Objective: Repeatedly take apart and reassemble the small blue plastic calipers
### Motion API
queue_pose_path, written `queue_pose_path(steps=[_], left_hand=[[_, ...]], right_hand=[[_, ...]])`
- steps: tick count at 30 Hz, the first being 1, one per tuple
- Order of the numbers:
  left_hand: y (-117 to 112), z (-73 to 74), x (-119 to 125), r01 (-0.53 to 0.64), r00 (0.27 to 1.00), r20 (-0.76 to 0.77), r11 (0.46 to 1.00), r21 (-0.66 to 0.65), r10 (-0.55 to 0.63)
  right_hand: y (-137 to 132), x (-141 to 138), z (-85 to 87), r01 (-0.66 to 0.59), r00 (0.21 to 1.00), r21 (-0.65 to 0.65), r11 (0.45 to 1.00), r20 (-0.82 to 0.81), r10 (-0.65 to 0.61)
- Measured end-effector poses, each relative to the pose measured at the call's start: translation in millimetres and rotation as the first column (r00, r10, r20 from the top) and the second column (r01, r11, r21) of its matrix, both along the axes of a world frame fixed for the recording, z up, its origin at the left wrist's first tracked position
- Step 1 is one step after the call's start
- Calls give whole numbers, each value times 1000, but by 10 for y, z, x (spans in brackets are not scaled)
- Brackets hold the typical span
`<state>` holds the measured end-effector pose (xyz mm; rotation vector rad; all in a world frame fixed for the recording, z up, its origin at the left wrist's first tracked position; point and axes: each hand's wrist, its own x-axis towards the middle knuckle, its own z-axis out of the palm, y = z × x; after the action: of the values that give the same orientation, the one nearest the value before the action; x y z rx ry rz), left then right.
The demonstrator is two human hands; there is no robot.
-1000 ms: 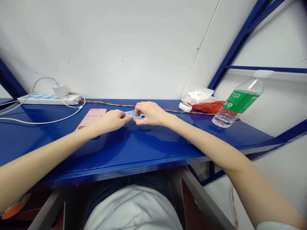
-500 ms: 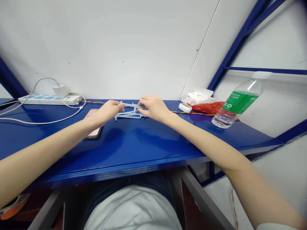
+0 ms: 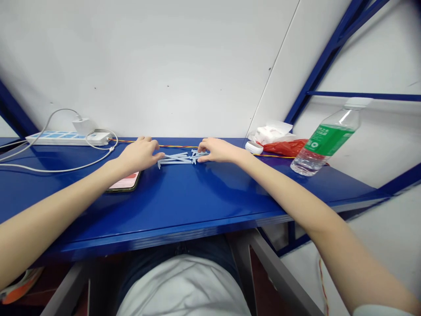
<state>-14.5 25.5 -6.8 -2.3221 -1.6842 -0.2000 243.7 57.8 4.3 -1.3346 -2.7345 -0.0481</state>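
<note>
Several slim, light blue plastic strips [image 3: 176,161] with small hooked or crossed ends lie in a loose, overlapping bundle on the blue table [image 3: 184,197]. My left hand [image 3: 142,154] is at the bundle's left end, its thumb close to or touching a strip tip, with a gap between thumb and fingers. At the opposite end, my right hand [image 3: 217,150] has its thumb and fingers bent around the crossed strip ends. How many strips lie between those fingers is hidden. A phone [image 3: 126,182] with a lit screen lies partly under my left wrist.
On the left stands a white power strip [image 3: 66,138] with a charger [image 3: 83,126] and a white cable [image 3: 62,168]. A white oval device [image 3: 254,148], a red plastic bag [image 3: 284,148], tissues [image 3: 271,131] and a water bottle [image 3: 329,138] are at right. The white wall [image 3: 148,66] rises behind.
A strip that both hands held above the bundle is now down among the others. My left hand has shifted left and its fingers have parted; my right hand has moved slightly right.
</note>
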Motion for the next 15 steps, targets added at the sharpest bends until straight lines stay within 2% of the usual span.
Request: queue_pose_path(steps=[3,7,10,15], left_hand=[[-35,-35,58,172,981,-85,985,-25,-174],[-27,-93,105,309,929,-202,950,-37,-310],[26,-140,110,331,909,-248,942,-61,-336],[106,-170,90,327,904,-279,944,-42,-325]], right_hand=[[-44,18,46,26,1000,-30,999,18,-25],[-47,17,31,-2,999,-27,1000,42,3],[-8,-5,-36,-38,997,-32,999,62,40],[45,-35,-115,-20,995,25,999,99,18]])
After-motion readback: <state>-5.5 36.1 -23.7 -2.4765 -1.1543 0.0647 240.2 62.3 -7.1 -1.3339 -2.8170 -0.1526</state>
